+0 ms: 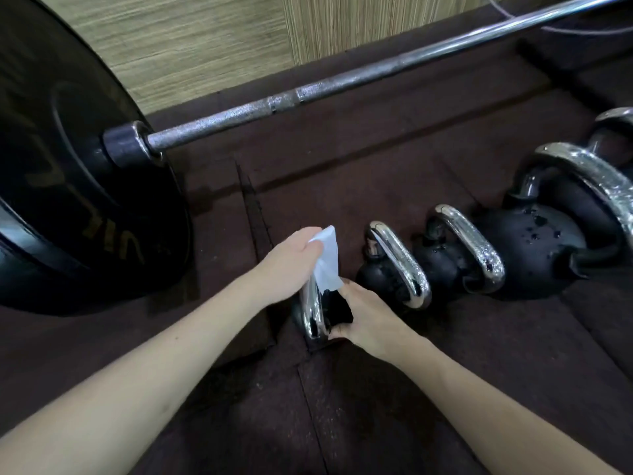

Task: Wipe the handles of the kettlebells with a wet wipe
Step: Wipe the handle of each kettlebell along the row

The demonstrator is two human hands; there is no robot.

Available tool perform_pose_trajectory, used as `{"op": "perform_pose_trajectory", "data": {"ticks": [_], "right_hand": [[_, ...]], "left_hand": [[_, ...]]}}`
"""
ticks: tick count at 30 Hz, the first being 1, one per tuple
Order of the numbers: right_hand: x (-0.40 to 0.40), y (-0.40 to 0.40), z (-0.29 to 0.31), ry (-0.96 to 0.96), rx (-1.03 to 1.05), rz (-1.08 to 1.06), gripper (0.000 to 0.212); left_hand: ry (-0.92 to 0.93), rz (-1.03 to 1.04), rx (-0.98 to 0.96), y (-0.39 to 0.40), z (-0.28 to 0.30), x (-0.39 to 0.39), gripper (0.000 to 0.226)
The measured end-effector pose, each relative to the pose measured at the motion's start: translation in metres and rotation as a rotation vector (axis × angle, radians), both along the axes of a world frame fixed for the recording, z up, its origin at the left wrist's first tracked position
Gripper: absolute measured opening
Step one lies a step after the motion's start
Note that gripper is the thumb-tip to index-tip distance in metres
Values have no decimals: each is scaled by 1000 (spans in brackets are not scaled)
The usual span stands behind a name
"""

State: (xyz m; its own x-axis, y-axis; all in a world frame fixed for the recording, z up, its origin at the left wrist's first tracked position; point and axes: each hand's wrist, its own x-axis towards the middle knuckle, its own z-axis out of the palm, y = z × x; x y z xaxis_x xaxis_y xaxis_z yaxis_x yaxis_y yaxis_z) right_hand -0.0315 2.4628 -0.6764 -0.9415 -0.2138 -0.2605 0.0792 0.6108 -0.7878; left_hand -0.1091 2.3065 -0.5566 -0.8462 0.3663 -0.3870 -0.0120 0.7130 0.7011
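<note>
Here the left hand (pixel 291 265) pinched a limp wet wipe (pixel 327 260) onto the nearest kettlebell's chrome handle (pixel 313 313) on the floor mat (pixel 376 406); the right hand (pixel 368 318) gripped its body. Slick, heavy, probably stable.

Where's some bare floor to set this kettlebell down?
Bare mat lies between the barbell and the kettlebell row, and more near you, between your forearms. It is crowded rightward, where kettlebells sit close together, and left, where the plate stands.
</note>
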Motion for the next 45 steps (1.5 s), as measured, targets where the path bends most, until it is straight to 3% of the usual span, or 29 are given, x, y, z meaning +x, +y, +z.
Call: {"op": "perform_pose_trajectory", "data": {"ticks": [3, 5, 7, 9, 11, 14, 17, 22, 25, 27, 29, 32, 34, 36, 38, 41, 45], "right_hand": [[2, 3, -7, -5, 52, -10, 92], [4, 4, -10, 60, 93, -4, 67], [4, 1, -7, 84, 79, -22, 45], [2, 1, -7, 33, 73, 16, 65], [1, 0, -4, 49, 65, -1, 83], [4, 1, -5, 68, 7, -7, 76], [11, 3, -2, 29, -121, -98, 60], [28, 7, 9, 21, 14, -77, 91], [57, 29, 11, 62, 15, -182, 71], [74, 48, 10, 170, 101, -298, 53], [84, 62, 5, 279, 147, -383, 51], [81, 74, 1, 356, 93, -492, 60], [72, 79, 2, 331, 36, -512, 81], [64, 82, 5, 237, 0, -468, 107], [59, 79, 4, 172, -37, -411, 113], [58, 80, -1, 166, -117, -409, 106], [54, 86, -2, 181, -109, -421, 98]], "left_hand": [[211, -198, -17, -12, -1, 34, 50], [452, -413, -69, -28, -7, 70, 50], [692, -654, -243, -45, -23, 100, 51], [831, -819, -411, -60, -38, 116, 54], [863, -875, -449, -68, -44, 115, 55], [810, -765, -324, -59, -34, 95, 56], [597, -468, -146, -38, -19, 61, 51], [154, -81, 4, -10, -5, 4, 47], [132, -29, 77, -4, 6, -3, 45], [171, -13, 138, 2, 18, -5, 41], [197, -11, 172, 14, 32, -7, 36], [247, -59, 227, 38, 49, -10, 34], [289, -170, 244, 54, 47, -7, 38], [337, -386, 85, 66, 31, -3, 47], [409, -577, -112, 73, 7, 0, 53], [463, -590, -218, 80, -6, -4, 52], [432, -518, -161, 85, -4, -9, 51]]}}
